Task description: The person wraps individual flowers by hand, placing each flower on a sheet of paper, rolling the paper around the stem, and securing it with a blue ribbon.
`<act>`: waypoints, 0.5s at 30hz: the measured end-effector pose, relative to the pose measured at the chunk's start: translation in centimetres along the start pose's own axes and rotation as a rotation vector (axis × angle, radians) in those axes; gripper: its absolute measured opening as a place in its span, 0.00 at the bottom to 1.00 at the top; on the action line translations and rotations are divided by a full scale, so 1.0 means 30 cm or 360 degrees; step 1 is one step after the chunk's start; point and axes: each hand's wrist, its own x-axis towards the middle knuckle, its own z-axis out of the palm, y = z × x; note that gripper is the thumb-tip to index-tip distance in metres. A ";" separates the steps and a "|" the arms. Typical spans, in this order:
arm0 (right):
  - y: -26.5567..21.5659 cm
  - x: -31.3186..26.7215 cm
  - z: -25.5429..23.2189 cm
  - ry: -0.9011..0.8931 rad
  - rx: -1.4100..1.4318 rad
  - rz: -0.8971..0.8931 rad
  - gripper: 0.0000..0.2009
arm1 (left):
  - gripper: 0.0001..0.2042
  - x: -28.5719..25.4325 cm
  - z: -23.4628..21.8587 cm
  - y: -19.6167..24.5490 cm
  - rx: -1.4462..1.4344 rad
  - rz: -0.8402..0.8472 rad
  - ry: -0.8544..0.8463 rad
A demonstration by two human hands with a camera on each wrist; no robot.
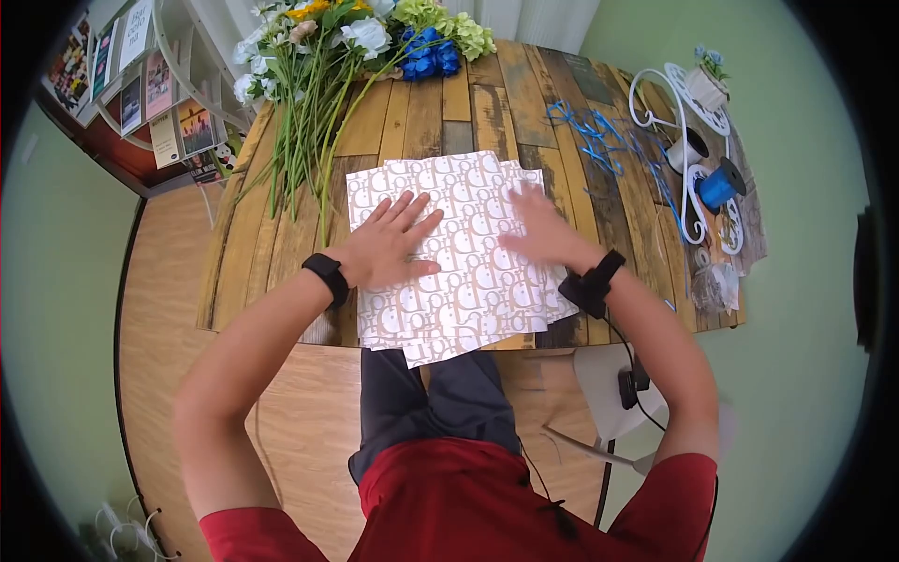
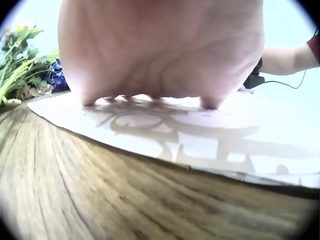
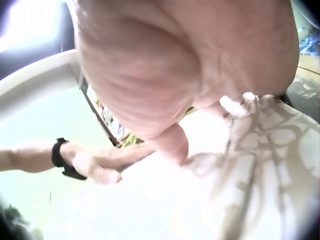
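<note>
A stack of white patterned paper sheets point(image 1: 459, 253) lies on the wooden table, its edges uneven and one corner past the front edge. On its left part rests the left hand point(image 1: 389, 245), fingers spread; in the left wrist view the fingertips of that hand point(image 2: 160, 50) touch the sheet point(image 2: 200, 145). The right hand point(image 1: 543, 229), blurred, is at the right side of the stack with its fingers extended. In the right wrist view the right hand point(image 3: 190, 65) is low over the paper point(image 3: 260, 165), its thumb down at the surface.
Flowers with long green stems point(image 1: 314, 140) lie at the table's back left. Blue ribbon point(image 1: 595, 136) is strewn at the back right, near a blue spool point(image 1: 721, 184) and a white metal stand point(image 1: 693, 201). A clear plastic bag point(image 1: 716, 286) sits at the right edge.
</note>
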 end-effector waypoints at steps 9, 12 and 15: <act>0.080 0.037 -0.159 0.0083 0.1839 0.1262 0.23 | 0.40 0.055 -0.099 0.053 -0.0093 -0.0069 -0.0077; 0.016 0.002 -0.199 -0.0202 0.1847 0.1104 0.22 | 0.40 0.068 -0.102 0.052 -0.0071 -0.0019 -0.0087; 0.012 0.016 -0.165 -0.0219 0.1973 0.0866 0.21 | 0.41 0.083 -0.088 0.042 -0.0039 0.0027 -0.0154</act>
